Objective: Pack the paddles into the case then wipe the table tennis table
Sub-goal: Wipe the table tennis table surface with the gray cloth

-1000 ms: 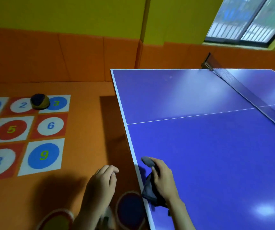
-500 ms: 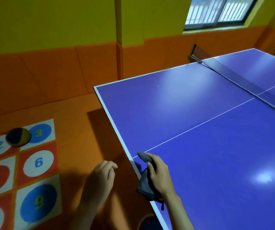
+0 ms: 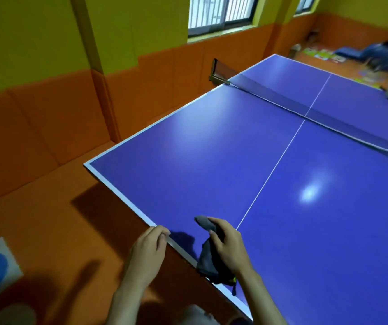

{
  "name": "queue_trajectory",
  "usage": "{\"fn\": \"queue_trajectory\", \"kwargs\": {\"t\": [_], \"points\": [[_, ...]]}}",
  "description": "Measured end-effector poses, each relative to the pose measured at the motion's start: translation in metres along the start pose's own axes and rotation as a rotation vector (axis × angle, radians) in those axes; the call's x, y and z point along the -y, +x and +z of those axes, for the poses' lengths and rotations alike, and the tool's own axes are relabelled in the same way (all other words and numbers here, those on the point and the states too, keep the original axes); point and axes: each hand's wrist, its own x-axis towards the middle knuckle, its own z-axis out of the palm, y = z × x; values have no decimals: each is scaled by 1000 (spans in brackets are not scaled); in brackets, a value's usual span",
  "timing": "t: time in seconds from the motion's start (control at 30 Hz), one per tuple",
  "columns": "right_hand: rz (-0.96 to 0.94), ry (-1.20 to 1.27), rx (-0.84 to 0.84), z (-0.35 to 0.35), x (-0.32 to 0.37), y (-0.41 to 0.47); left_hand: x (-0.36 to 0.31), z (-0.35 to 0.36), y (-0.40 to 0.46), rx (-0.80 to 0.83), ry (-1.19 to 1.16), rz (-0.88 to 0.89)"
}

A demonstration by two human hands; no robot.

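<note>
Dim, warm indoor light; a glare spot shines on the tabletop (image 3: 310,193), shadows darken the floor (image 3: 47,207), edges bend and blur.

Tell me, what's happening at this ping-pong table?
A person is standing at one end of a blue table tennis table, about to wipe it or in the middle of doing so. Their right hand grips a bunched grey cloth at the near edge, part of it hanging over the side. Their left hand is at the white edge line, fingers loosely curled, holding nothing. The net stretches across the middle. Near the far right edge lies something dark, too blurred to identify.
</note>
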Motion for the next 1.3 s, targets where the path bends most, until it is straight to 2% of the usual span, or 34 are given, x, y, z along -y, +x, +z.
{"fn": "queue_trajectory", "kwargs": {"t": [0.37, 0.53, 0.73, 1.0, 1.2, 1.3], "points": [[177, -28, -176, 49, -12, 93, 33, -8, 164, 267, 109, 176], [246, 25, -356, 64, -27, 160, 35, -11, 245, 432, 152, 222], [344, 120, -506, 67, -23, 222, 18, -16, 347, 502, 202, 337], [496, 96, -649, 101, -14, 251, 20, 3, 438, 651, 188, 466], [702, 53, -896, 151, 10, 248, 44, 11, 484, 842, 189, 603], [812, -1, -964, 181, 22, 235, 57, 29, 504, 922, 202, 693]]}}
